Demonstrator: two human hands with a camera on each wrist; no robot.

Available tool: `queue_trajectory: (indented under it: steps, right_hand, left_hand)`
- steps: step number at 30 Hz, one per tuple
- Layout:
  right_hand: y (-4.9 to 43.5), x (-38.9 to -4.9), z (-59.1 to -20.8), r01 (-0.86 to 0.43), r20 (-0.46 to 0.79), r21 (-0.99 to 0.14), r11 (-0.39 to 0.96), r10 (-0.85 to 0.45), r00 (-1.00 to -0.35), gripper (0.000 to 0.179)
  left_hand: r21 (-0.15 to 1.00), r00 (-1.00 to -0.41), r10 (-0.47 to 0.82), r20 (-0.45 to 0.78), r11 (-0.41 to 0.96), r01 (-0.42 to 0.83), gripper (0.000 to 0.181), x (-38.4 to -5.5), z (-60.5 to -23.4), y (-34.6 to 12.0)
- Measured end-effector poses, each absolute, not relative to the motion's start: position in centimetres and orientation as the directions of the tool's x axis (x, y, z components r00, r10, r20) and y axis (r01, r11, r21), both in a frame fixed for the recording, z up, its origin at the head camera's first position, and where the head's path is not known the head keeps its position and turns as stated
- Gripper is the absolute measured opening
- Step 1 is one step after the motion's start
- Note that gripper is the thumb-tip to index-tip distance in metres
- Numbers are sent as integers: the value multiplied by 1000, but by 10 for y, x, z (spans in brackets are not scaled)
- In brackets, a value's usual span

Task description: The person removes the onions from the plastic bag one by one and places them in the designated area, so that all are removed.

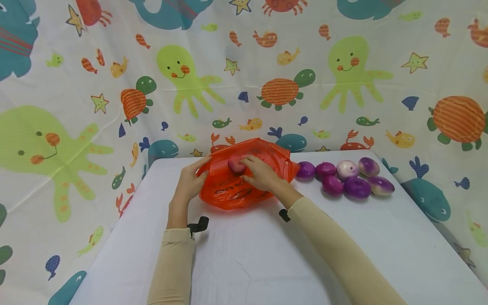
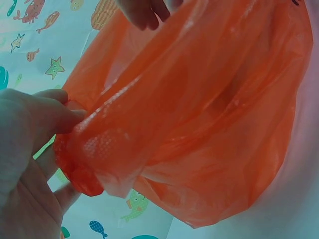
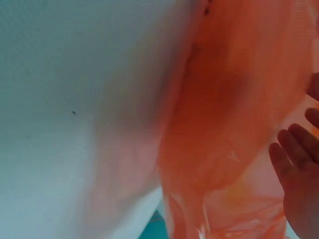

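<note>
An orange-red plastic bag (image 1: 236, 195) with dark print lies with its mouth spread on the white table. My left hand (image 1: 189, 181) grips its left rim; the left wrist view shows the thumb (image 2: 55, 117) pressing on the gathered film. At the bag's mouth, my right hand (image 1: 261, 173) pinches a round reddish-purple onion (image 1: 234, 164), its fingertips and thumb at the right side. The right wrist view shows several extended fingers (image 3: 299, 144) beside the bag's film, with the onion out of frame.
Several purple onions (image 1: 356, 188) sit at the back right, some whitish and purple (image 1: 347, 169), the nearest beside the bag's right corner. Behind the table (image 1: 244, 258) hangs a curtain (image 1: 244, 51) printed with sea animals. Each wrist carries a small black camera (image 1: 199, 224).
</note>
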State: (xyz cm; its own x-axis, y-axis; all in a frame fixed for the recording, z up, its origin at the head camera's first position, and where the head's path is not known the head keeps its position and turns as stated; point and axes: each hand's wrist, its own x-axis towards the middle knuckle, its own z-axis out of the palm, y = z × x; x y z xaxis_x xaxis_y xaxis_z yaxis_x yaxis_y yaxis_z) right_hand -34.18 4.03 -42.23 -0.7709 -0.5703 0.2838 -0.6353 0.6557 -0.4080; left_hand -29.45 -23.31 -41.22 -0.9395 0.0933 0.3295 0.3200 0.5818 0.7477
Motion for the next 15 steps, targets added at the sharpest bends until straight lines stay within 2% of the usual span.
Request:
queue_trajectory:
  steps: [15]
  right_hand:
    - [25,-355,-441,-574,265,-416,705,-510,-818,61]
  left_hand:
    - [748,-942,87,325,585,312,54,-293,-411,-233]
